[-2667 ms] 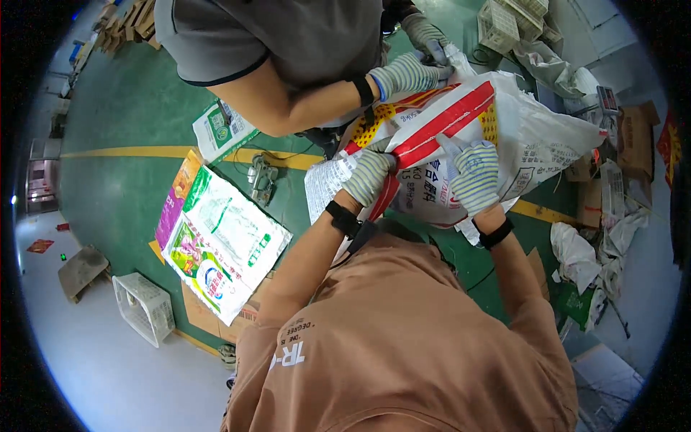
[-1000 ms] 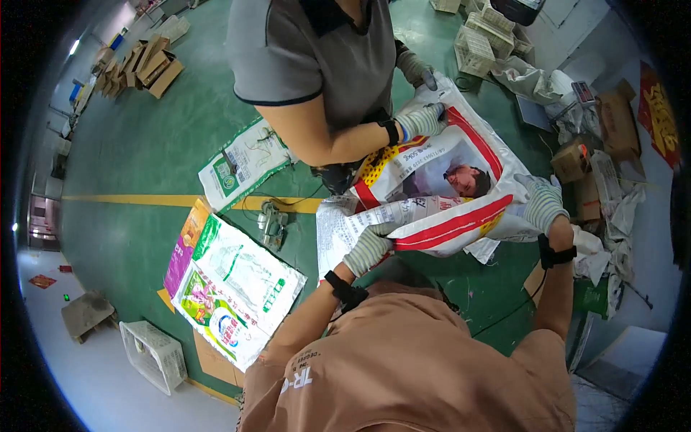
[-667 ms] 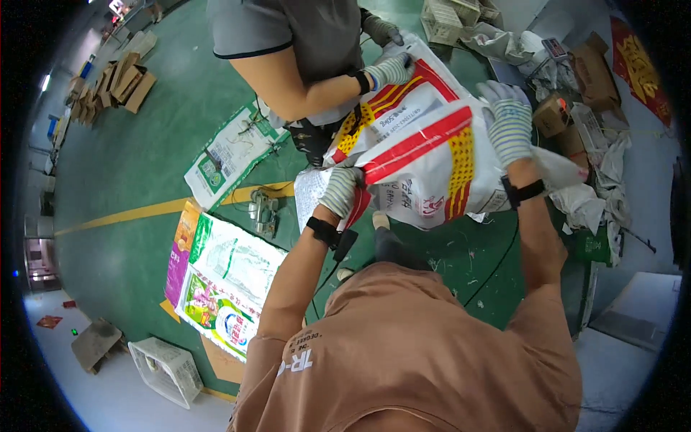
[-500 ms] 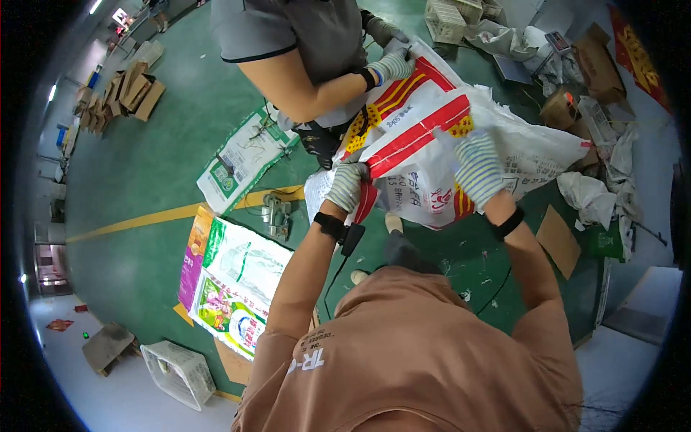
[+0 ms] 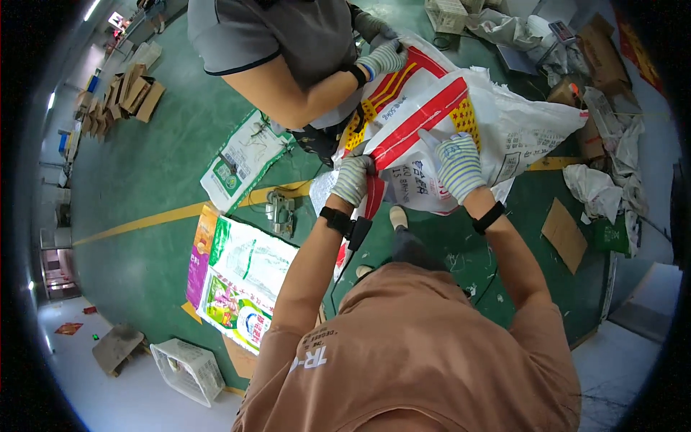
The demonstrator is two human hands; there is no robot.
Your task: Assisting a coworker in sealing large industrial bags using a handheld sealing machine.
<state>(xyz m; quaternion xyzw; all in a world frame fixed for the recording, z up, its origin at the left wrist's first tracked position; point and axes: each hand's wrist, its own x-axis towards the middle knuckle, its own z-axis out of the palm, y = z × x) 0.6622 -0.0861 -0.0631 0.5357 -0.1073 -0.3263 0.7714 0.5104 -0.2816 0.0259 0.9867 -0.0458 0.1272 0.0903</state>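
A large white woven sack [image 5: 414,160] with red bands and yellow patterned patches hangs in front of me. My left hand [image 5: 353,178], in a striped glove with grey fingertips, is closed on the sack's near left edge, where a red strip folds down. My right hand [image 5: 458,167], gloved the same way, lies against the printed side with its fingers stretched out toward the red band. Facing me, another person's gloved hand [image 5: 385,59] grips the far edge of the sack. The sack's underside is hidden.
Flat printed sacks [image 5: 248,263] lie on the green floor at left, beside a small metal machine [image 5: 279,212]. A white plastic crate [image 5: 188,371] stands lower left. Flattened cardboard [image 5: 133,93] is piled farther off. At right are crumpled white sacks [image 5: 592,191] and a cardboard piece [image 5: 563,234].
My right hand, blurred before, has moved left across the sack and now rests on it. My left hand keeps its grip. The other person has shifted slightly left.
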